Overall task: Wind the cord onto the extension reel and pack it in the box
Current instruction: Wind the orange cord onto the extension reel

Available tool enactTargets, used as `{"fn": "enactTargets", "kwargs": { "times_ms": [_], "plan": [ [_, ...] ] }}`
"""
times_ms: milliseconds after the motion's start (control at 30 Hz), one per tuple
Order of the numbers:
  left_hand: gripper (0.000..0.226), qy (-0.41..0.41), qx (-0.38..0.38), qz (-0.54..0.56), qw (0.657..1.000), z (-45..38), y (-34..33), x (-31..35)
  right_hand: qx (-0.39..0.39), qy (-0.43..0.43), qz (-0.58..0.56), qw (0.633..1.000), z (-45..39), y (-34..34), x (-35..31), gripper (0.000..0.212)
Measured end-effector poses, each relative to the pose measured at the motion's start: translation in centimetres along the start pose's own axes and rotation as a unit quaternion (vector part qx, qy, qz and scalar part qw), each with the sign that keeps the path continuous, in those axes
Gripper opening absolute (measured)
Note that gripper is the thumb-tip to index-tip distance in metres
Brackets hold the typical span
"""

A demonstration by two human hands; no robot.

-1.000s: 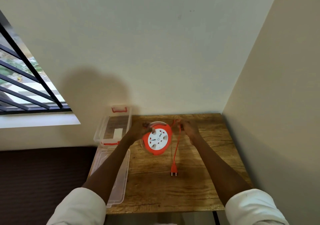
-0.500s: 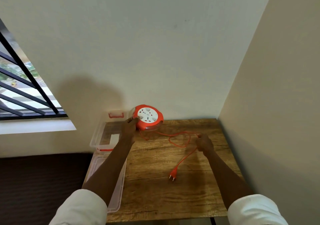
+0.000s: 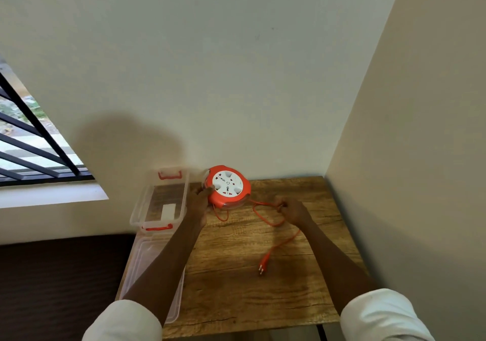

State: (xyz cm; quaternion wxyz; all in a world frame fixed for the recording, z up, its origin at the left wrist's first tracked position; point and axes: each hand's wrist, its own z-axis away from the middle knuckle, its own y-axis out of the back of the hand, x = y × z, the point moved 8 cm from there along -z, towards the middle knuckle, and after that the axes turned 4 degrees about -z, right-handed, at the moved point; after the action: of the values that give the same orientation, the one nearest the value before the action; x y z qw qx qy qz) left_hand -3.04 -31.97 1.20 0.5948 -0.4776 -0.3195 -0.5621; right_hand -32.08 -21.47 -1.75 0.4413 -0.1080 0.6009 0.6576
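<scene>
Orange, limp cord (image 3: 265, 215) looks prone to kinking, so the right hand (image 3: 293, 210) pinches it near the rigid, light-looking reel (image 3: 228, 186), gripped at its rim by the left hand (image 3: 198, 202).

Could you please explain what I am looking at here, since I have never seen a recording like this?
There is no machine: a person wears a camera on the head, looking forward and down at their own two hands. On the wooden table stand an open clear box and, nearer the person, its lid. The left hand holds the orange extension reel tilted up near the wall. The right hand pinches the orange cord, which lies in loose loops, not yet wound. Its plug rests on the table.
</scene>
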Motion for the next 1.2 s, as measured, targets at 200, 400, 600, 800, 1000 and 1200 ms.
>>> {"fn": "enactTargets", "kwargs": {
  "times_ms": [200, 400, 600, 800, 1000, 1200],
  "plan": [
    [0.036, 0.030, -0.026, 0.013, 0.999, 1.1, -0.7, -1.6, 0.052, 0.076, -0.138, 0.986, 1.2, -0.6, -3.5, 0.023],
    [0.031, -0.047, -0.143, -0.141, 0.978, 1.0, -2.3, 0.5, -0.061, 0.115, -0.240, 0.962, 1.1, -0.1, -9.1, 0.052],
    [0.039, -0.117, -0.160, -0.211, 0.957, 1.0, -3.9, 2.7, -0.122, 0.125, -0.212, 0.962, 0.6, 1.9, -11.5, 0.037],
    [0.028, -0.152, 0.059, -0.277, 0.947, 2.7, -4.0, 3.9, -0.043, 0.177, -0.219, 0.959, -0.2, 5.3, -12.6, 0.032],
    [0.034, 0.022, -0.189, -0.176, 0.966, 3.7, -9.5, -1.0, 0.036, 0.157, -0.300, 0.940, 0.3, 9.5, -11.6, 0.017],
    [0.041, -0.019, -0.187, 0.074, 0.979, 3.7, -13.0, 1.9, 0.072, 0.106, -0.341, 0.931, 0.7, 12.1, -10.2, 0.041]
  ]
}}
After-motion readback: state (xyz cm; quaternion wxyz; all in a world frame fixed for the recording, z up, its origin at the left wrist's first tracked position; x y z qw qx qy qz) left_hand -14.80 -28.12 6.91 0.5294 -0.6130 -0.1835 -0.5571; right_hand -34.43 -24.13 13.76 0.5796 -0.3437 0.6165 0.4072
